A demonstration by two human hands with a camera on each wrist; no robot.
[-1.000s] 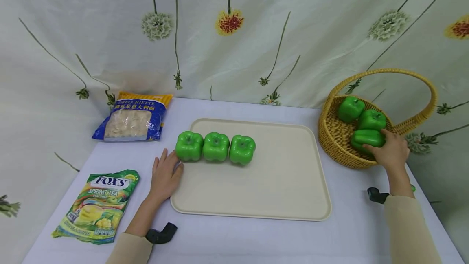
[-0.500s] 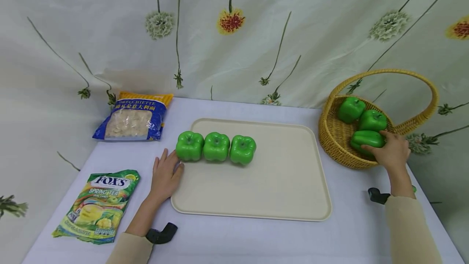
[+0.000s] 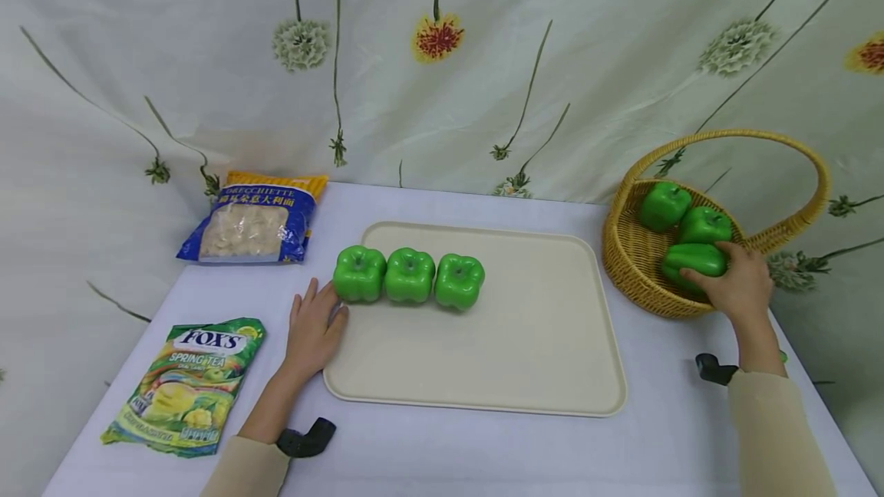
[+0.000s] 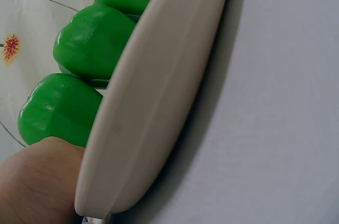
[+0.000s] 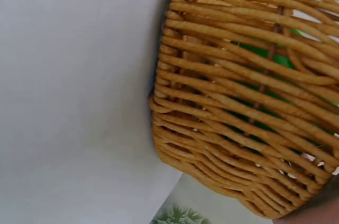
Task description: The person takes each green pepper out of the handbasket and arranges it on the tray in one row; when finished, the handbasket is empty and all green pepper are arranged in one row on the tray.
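In the head view, my right hand (image 3: 742, 286) reaches over the rim of a wicker basket (image 3: 638, 290). Its thumb and fingers grip the front green bell pepper (image 3: 691, 261), which lies on its side. Behind it in the basket sit two more green bell peppers. My left hand (image 3: 314, 328) rests at the left edge of a cream tray (image 3: 497, 359), fingers relaxed, its fingertips by the leftmost of three green bell peppers (image 3: 409, 276) lined up there. The left wrist view shows the tray's side (image 4: 153, 91). Basket weave (image 5: 238, 91) hides most of the grip in the right wrist view.
A blue and yellow pasta bag (image 3: 249, 221) lies at the back left. A green Fox's candy bag (image 3: 186, 390) lies left of my left forearm. The basket's tall handle (image 3: 732, 134) arches above its contents. A flowered cloth (image 3: 483, 83) hangs behind the table.
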